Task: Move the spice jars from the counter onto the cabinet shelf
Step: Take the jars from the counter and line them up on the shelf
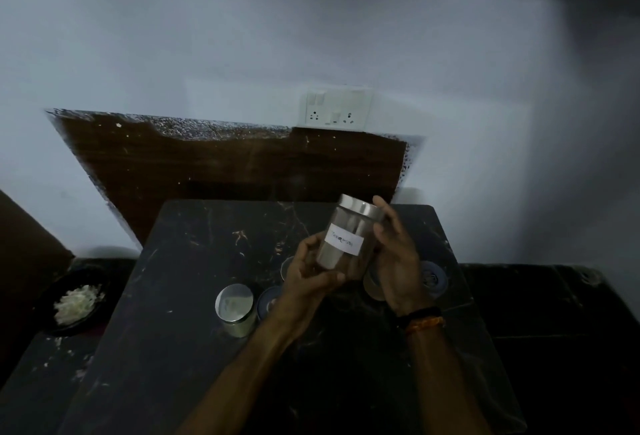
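While tilted, labelled jar (348, 242) sits gripped by both hands.

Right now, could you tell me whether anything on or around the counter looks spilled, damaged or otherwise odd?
Pale specks lie scattered on the dark counter near the black bowl, like a spill. The brown panel on the wall has a ragged, flaking top edge. The jar held in both hands is tilted, lid on.
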Demonstrator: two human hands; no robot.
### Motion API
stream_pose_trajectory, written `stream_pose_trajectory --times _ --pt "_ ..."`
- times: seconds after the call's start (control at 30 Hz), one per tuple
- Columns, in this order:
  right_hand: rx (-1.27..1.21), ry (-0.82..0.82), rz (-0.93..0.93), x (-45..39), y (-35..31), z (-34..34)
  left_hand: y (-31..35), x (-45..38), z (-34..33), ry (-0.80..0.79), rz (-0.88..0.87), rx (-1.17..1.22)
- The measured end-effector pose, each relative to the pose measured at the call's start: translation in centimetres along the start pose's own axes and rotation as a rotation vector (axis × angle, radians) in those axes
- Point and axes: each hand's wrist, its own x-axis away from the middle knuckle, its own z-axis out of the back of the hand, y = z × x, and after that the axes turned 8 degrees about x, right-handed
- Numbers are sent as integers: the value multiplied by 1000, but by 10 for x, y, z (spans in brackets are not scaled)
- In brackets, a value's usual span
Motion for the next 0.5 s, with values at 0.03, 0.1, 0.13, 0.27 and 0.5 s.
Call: stream_pose_trajectory --times 0.03,0.1,0.13,0.27,0.5 --pt "-3 1 -6 -3 0 -3 2 0 -1 2 -37 -42" --pt "-8 5 -12 -8 0 -8 4 0 -3 1 -86 -107" --pt "-8 5 -15 -11 -1 -11 5 0 -3 -1 -102 -133" --pt "58 -16 -18 -21 -9 -19 9 -2 -5 -12 -152 -209" --pt "79 -95 68 -46 -45 -35 38 -13 -12 -26 -244 -195"
